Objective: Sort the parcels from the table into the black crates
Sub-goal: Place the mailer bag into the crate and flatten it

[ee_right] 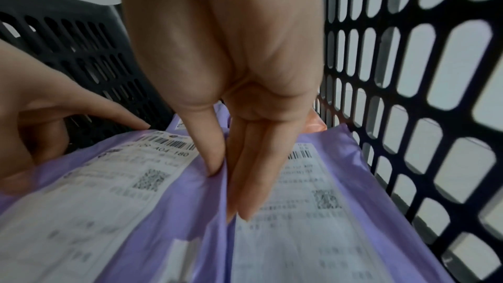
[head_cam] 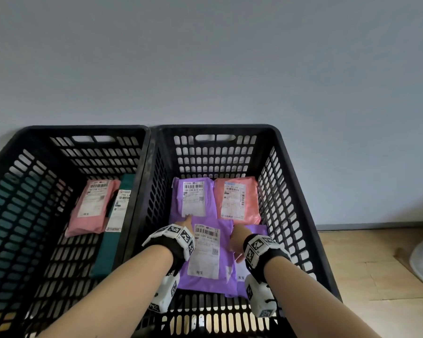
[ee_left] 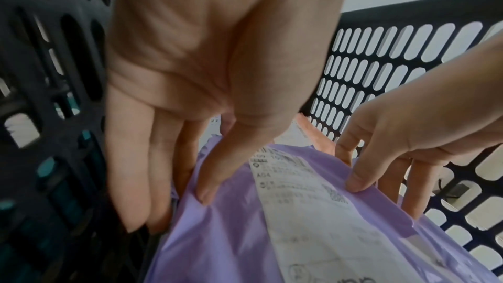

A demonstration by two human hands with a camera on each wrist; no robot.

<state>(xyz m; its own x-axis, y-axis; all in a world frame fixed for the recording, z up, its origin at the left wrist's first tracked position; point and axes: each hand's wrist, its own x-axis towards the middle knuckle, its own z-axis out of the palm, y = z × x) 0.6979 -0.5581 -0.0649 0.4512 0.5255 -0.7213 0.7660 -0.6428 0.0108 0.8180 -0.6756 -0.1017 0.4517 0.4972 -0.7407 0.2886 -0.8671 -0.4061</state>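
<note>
Purple parcel pinched between both hands' fingers.

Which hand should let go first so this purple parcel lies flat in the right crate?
Probably the left hand: its side of the purple parcel has open floor below. The right hand has fingers wedged under the edge, over another purple parcel.

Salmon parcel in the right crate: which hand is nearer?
Right. The right hand is just below the salmon parcel, at the front purple parcel's right edge; the left hand is across, at its left edge.
</note>
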